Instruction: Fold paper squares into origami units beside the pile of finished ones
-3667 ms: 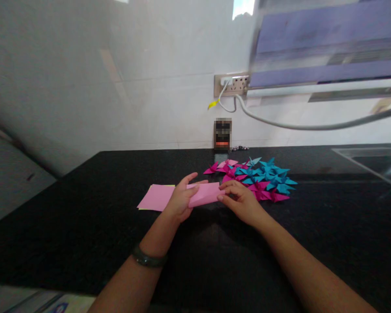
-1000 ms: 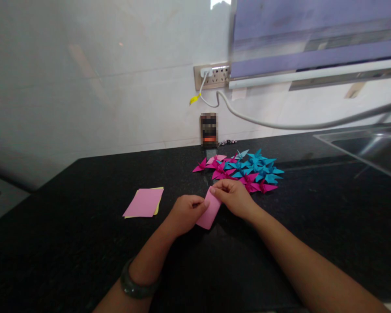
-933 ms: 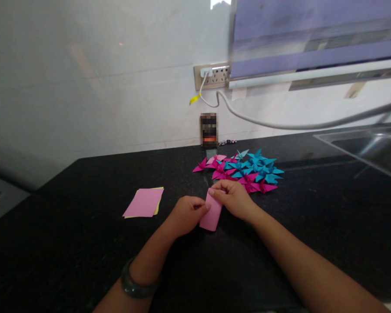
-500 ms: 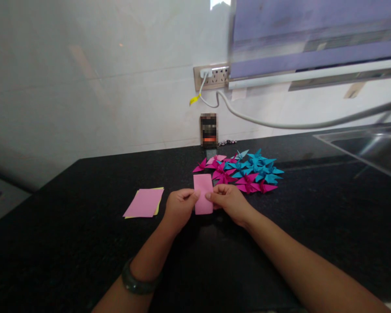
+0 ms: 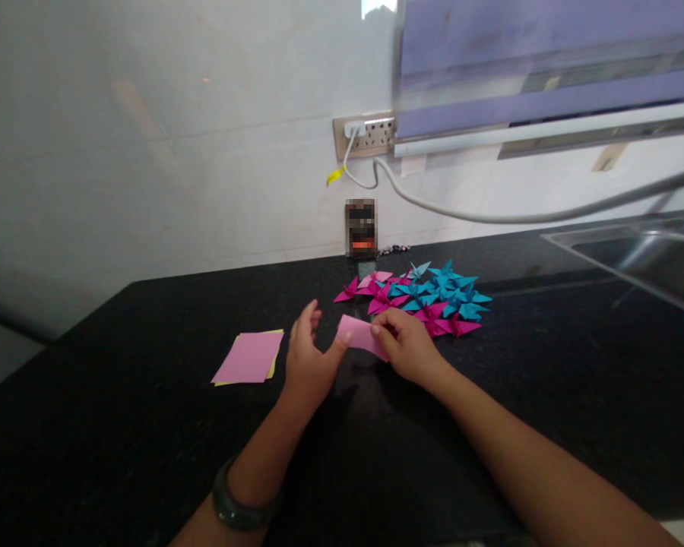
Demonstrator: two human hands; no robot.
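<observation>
Above the black countertop, a folded piece of pink origami paper (image 5: 358, 333) is tilted, its long side running crosswise. My right hand (image 5: 409, 344) pinches it at its right end between thumb and fingers. At the left end, the thumb of my left hand (image 5: 312, 353) touches the paper while the other fingers are raised and spread apart. A dark bangle circles my left wrist. Just beyond my right hand lies a cluster of folded paper cranes, magenta ones (image 5: 383, 298) at the left and front, blue ones (image 5: 450, 287) at the right.
A stack of pink sheets (image 5: 249, 357) with a yellow edge showing lies on the countertop (image 5: 148, 425) to the left. Against the wall stands a small blurred-out device (image 5: 362, 228). A sink (image 5: 632, 251) is at the right, and a white cable (image 5: 467, 216) hangs from the socket (image 5: 370, 137).
The pink paper has turned from upright to crosswise. My left fingers have let go and spread, leaving the thumb against it; my right hand still grips it. The view has shifted slightly.
</observation>
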